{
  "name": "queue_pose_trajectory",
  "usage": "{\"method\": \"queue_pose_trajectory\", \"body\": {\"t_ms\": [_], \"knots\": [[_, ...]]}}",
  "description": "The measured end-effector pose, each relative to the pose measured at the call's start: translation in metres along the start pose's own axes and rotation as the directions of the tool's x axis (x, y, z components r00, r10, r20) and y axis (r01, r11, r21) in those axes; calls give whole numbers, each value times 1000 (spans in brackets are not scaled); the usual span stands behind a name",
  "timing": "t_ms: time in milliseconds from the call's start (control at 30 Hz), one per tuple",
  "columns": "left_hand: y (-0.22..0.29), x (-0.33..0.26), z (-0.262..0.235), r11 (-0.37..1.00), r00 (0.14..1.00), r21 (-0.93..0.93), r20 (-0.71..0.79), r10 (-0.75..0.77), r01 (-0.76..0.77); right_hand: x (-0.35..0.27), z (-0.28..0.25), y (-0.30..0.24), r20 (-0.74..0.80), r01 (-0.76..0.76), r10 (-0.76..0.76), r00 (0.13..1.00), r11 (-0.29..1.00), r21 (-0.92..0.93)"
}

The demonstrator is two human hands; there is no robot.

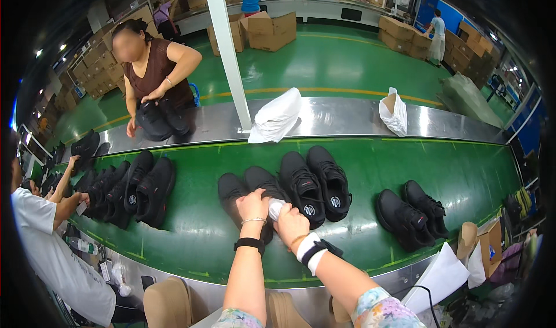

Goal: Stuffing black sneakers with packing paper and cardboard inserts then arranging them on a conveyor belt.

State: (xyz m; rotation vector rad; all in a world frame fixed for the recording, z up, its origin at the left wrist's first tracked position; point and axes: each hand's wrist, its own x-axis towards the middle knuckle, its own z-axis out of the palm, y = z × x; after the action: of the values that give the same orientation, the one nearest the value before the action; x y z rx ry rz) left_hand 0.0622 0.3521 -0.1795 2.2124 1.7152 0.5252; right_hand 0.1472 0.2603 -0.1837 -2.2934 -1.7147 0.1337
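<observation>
Left hand grips a black shoe near the green belt's near edge; right hand clenches white paper wadding at the shoe's opening. Adjacent pairs and lie rightward; white bag sits beyond, on the belt's far steel border.

Bright overhead lamps, glare on steel rail & belt, fisheye bend, dark corners, sharp centre

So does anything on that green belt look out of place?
Nothing stands out. The black lace-up sneakers sit in neat pairs on the green conveyor belt; the left hand and right hand hold white paper wadding at one shoe.
</observation>
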Motion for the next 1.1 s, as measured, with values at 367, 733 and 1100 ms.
{"method": "queue_pose_trajectory", "body": {"t_ms": [367,733,1100], "knots": [[-17,-3,-2,998,998,-55,-62,-12,9,30,-36,-2,319,441,-504,803,861,252],[-21,-5,2,990,997,-127,-60,56,-63,59,17,-5,253,253,-368,895,885,391],[-4,-96,-14,938,945,125,-17,-325,325,-195,-135,118,401,-37,96,911,987,-154]]}}
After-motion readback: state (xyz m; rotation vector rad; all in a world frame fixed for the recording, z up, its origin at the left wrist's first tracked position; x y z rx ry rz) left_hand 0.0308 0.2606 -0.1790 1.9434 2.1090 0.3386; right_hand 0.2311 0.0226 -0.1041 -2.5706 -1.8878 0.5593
